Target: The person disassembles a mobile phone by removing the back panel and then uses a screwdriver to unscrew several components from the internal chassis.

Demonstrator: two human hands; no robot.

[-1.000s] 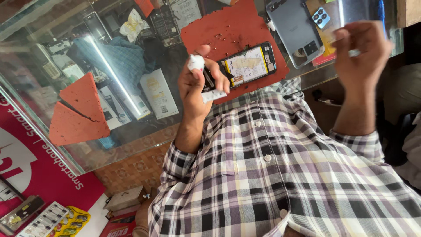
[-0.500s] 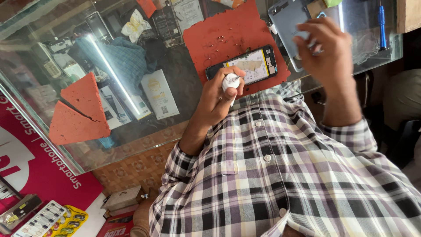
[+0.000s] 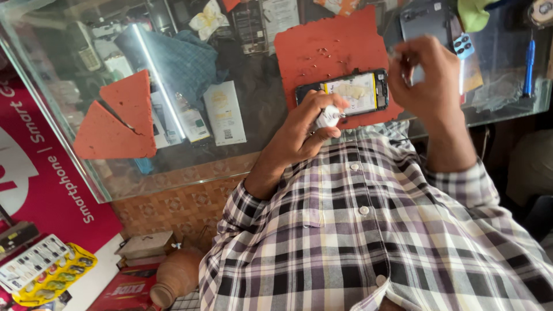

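Moved within the last second: left hand now lowered to the near edge of the opened black smartphone, fingers curled around a small white tube-like object, its tip pointing toward the phone's exposed yellow-white inside. Right hand down from its raised position, now hovering just past the phone's right end, fingertips pinched together on something too small to identify. Judged from that, both hands closing in on the phone, so work on its open face seems about to resume.

Phone lying flat on a red rubber work mat, itself on a glass display counter. Scattered on the mat above the phone, a few tiny screws, easy to knock. Beyond the right hand, a grey phone back cover, partly hidden by it. Farther right, a blue-handled screwdriver; at the top edge, a green cloth. Well to the left, two red triangular mat offcuts. Nothing between the hands and the phone.
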